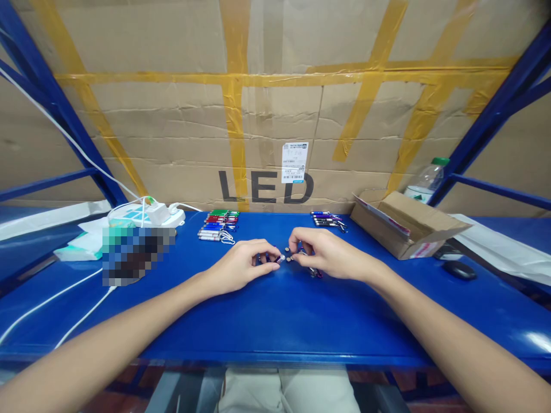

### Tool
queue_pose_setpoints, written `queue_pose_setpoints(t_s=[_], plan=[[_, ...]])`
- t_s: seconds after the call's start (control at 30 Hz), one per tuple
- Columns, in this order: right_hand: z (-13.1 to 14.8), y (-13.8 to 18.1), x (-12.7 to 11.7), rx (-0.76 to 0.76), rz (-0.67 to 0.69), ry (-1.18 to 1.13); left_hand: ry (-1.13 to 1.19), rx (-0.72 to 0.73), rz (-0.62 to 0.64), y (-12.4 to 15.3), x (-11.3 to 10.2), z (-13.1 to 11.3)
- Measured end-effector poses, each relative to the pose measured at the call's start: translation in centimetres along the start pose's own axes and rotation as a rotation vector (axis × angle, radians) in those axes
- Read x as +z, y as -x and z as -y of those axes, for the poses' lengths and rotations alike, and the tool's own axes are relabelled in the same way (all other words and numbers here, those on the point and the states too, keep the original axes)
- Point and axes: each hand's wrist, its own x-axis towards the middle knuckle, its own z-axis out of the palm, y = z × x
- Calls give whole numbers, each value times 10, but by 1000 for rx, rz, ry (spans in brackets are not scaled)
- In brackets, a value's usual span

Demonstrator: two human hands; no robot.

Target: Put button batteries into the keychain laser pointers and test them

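Both my hands rest on the blue table (275, 310) near its middle. My left hand (241, 265) has its fingers curled round a small blue keychain flashlight (275, 259), whose silver tip points right. My right hand (327, 252) is pinched close to that tip, holding a small part I cannot make out, with a clip (315, 273) showing under the palm. A few small dark round button cells (287, 250) lie between the two hands.
Rows of coloured keychain flashlights (218, 225) lie at the back left, and a smaller group (328, 221) at the back right. An open cardboard box (404, 226), a plastic bottle (426, 180), a power strip (148, 215) with white cables and a black mouse (460, 269) stand around.
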Motion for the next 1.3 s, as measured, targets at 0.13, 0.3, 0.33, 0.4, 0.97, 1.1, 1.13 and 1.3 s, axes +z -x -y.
queue_pose_setpoints(t_s=[0.13, 0.3, 0.33, 0.4, 0.97, 1.1, 1.13, 1.3], plan=[[6, 0, 5, -13, -114, -89, 9, 8, 0, 0, 0, 1], [13, 1, 11, -45, -100, -137, 12, 11, 15, 0, 0, 1], [14, 1, 11, -52, -98, -134, 13, 12, 16, 0, 0, 1], [14, 0, 11, -59, -103, -130, 13, 15, 14, 0, 1, 1], [6, -1, 6, -125, -106, -88, -44, 16, -68, 0, 0, -1], [2, 2, -4, -54, 17, 21, -82, 3, -144, -2, -1, 1], [2, 3, -7, -15, 83, 40, -79, -1, -155, -2, -2, 2], [4, 6, -14, 164, 358, 113, -66, -3, -165, -2, -1, 3]])
